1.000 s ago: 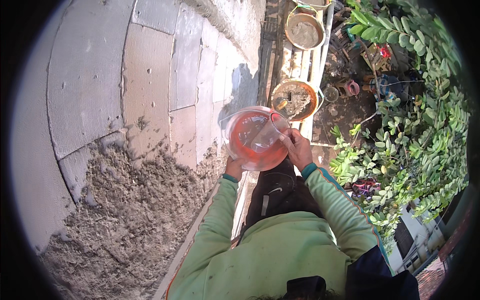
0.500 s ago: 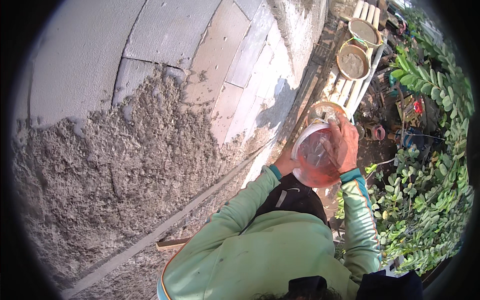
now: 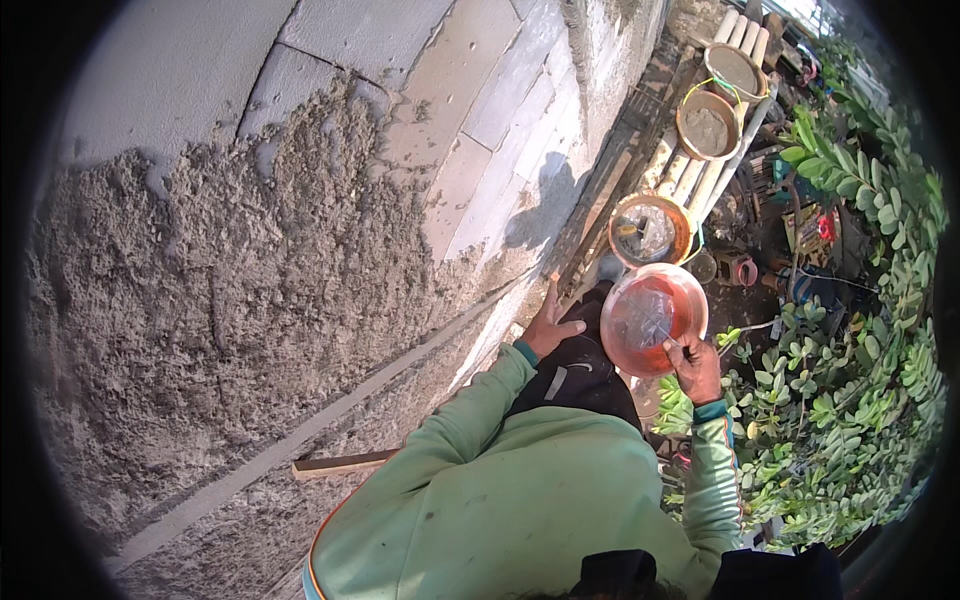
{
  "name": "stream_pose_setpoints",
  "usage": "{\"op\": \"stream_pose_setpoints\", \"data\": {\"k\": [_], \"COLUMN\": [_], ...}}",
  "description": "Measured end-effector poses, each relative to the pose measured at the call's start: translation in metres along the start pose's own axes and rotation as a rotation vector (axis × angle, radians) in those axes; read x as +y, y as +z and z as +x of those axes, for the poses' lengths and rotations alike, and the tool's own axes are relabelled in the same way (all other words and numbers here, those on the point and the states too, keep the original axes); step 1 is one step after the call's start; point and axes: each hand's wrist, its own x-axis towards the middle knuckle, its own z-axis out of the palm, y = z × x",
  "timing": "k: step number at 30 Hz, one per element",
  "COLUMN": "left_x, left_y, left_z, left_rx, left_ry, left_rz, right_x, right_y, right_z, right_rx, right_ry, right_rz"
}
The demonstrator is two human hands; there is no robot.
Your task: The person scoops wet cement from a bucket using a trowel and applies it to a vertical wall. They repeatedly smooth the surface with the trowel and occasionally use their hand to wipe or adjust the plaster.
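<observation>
My right hand (image 3: 695, 368) is closed at the near right edge of a translucent red bucket (image 3: 690, 290), its fingers pinching the rim or something thin there. Inside the bucket shows a clear, shiny content that I cannot make out. Free of the bucket, my left hand (image 3: 549, 327) is open, thumb and fingers apart, over my dark trousers and close to the foot of the wall. Just beyond the red bucket stands an orange bucket (image 3: 684, 226) with grey mortar and a tool partly visible in it.
Two more buckets of grey mortar, a near one (image 3: 738, 140) and a far one (image 3: 758, 88), stand on pale poles (image 3: 690, 180). At left rises a block wall (image 3: 345, 35), partly coated with rough mortar (image 3: 300, 250). Leafy branches (image 3: 850, 400) crowd the right side.
My left hand has let go of the red bucket and drawn back to the left. My right hand has moved down to the bucket's near edge, and the bucket now sits more level.
</observation>
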Motion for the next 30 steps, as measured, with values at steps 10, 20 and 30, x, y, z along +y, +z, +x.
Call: {"op": "stream_pose_setpoints", "data": {"k": [10,20,30], "left_x": [0.044,0.059,0.053], "left_y": [-0.269,-0.342,-0.359], "left_z": [-0.26,-0.28,-0.294], "left_rx": [1.976,2.13,2.245], "left_ry": [0.362,0.528,0.365], "left_rz": [-1.033,-1.086,-1.075], "right_x": [0.057,0.072,0.111], "right_y": [-0.002,-0.106,-0.138], "right_z": [-0.002,0.133,0.302], "right_rx": [0.45,0.714,0.659], "right_ry": [0.237,0.371,0.416], "right_rz": [0.543,0.628,0.57]}}
